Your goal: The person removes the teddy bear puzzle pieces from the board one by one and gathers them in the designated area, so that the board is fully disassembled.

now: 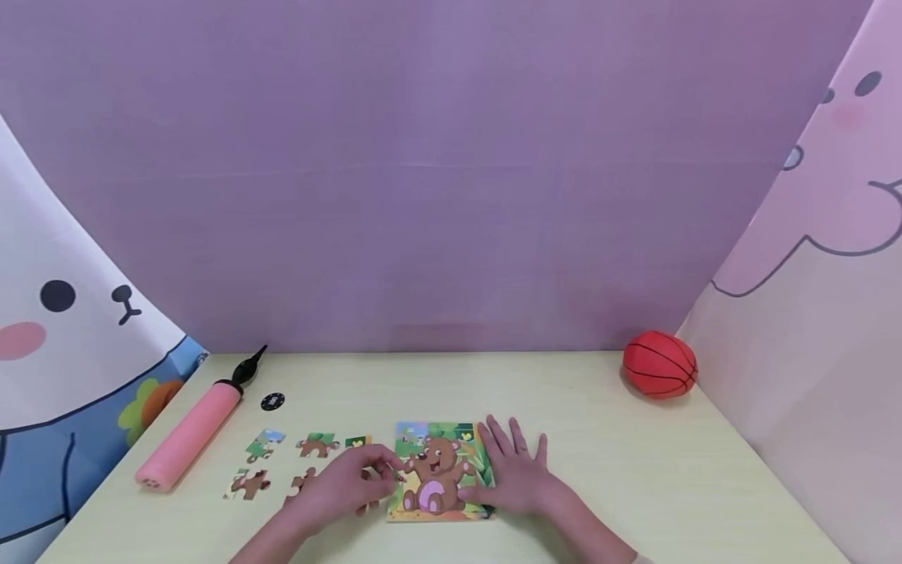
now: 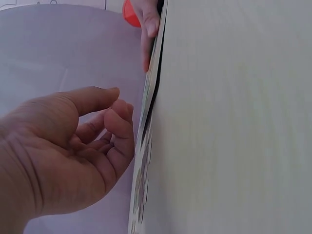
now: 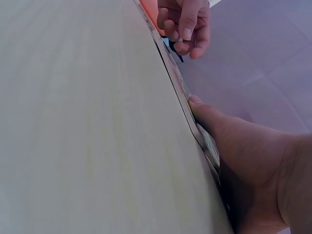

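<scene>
A square bear picture board (image 1: 434, 478), showing a brown bear among green leaves, lies flat on the table. My right hand (image 1: 517, 470) rests on its right edge with fingers spread and the thumb over the picture. At the board's left edge hovers my left hand (image 1: 355, 482), its fingers loosely bent and nothing between thumb and fingertips (image 2: 113, 92). Several loose jigsaw pieces lie left of the board, among them a bear-head piece (image 1: 318, 444), a green-and-blue piece (image 1: 265, 443) and a brown piece (image 1: 250, 483). The left hand partly hides the nearest pieces.
A pink hand pump (image 1: 190, 439) with a black nozzle lies along the left side of the table (image 1: 620, 446). Near it is a round black chip (image 1: 272, 402). A red toy basketball (image 1: 659, 364) sits at the back right corner. Purple cloth (image 1: 451, 196) hangs behind the table.
</scene>
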`<action>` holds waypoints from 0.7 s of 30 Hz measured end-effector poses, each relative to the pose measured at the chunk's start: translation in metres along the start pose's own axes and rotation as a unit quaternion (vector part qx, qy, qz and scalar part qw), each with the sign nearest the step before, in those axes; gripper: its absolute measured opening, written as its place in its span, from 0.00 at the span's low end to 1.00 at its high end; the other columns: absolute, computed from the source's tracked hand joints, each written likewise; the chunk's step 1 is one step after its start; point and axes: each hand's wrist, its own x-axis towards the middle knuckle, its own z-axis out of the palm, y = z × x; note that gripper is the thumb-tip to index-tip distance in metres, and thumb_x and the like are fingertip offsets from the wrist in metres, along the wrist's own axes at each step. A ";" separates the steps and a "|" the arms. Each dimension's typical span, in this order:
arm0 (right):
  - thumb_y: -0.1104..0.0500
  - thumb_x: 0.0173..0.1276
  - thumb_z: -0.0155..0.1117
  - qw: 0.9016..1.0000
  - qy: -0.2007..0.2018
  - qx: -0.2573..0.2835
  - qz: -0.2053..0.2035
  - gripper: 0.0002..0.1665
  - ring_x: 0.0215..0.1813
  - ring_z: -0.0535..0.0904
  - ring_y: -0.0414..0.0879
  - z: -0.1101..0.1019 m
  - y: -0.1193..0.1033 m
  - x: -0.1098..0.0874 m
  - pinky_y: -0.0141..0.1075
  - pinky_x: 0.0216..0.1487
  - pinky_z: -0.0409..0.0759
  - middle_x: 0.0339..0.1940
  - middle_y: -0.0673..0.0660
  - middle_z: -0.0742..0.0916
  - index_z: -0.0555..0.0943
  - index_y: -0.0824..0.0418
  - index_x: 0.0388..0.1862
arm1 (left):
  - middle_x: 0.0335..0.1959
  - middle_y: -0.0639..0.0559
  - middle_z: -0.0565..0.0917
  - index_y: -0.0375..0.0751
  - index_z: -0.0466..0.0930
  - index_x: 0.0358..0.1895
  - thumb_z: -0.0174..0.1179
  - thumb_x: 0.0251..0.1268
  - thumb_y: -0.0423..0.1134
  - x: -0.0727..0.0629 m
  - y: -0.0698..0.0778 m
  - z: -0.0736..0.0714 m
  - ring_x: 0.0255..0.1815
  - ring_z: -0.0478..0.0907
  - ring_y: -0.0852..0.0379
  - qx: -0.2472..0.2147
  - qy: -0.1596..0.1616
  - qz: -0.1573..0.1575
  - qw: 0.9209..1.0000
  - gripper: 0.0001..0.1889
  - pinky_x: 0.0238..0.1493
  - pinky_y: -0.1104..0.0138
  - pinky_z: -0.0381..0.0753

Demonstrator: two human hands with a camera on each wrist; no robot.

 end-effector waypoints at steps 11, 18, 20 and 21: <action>0.17 0.59 0.52 1.000 -0.012 0.013 -0.002 0.69 0.81 0.37 0.68 -0.001 0.001 0.002 0.77 0.64 0.26 0.84 0.60 0.49 0.49 0.59 0.83 | 0.31 0.48 0.78 0.35 0.80 0.58 0.70 0.55 0.29 0.011 0.003 0.017 0.20 0.70 0.60 0.012 -0.013 0.006 1.000 0.24 0.18 0.74 0.70; 0.17 0.58 0.53 1.000 -0.018 0.000 0.013 0.69 0.81 0.38 0.67 -0.005 -0.004 0.000 0.78 0.65 0.30 0.84 0.59 0.50 0.49 0.59 0.83 | 0.28 0.48 0.76 0.32 0.79 0.60 0.71 0.55 0.27 0.012 0.006 0.020 0.23 0.69 0.57 0.023 -0.021 -0.003 0.999 0.26 0.19 0.72 0.68; 0.17 0.58 0.54 1.000 -0.018 0.002 0.017 0.69 0.81 0.37 0.67 -0.003 -0.002 0.002 0.77 0.65 0.29 0.84 0.58 0.49 0.49 0.58 0.84 | 0.28 0.48 0.76 0.32 0.80 0.58 0.72 0.54 0.26 0.013 0.006 0.021 0.24 0.68 0.56 0.031 -0.020 -0.004 0.999 0.25 0.20 0.72 0.67; 0.16 0.57 0.54 1.000 -0.017 0.003 0.019 0.69 0.81 0.36 0.66 0.000 0.000 0.003 0.77 0.65 0.28 0.84 0.58 0.49 0.49 0.58 0.84 | 0.28 0.48 0.76 0.32 0.80 0.58 0.72 0.54 0.26 0.014 0.007 0.021 0.25 0.68 0.56 0.034 -0.020 -0.004 0.999 0.25 0.21 0.72 0.67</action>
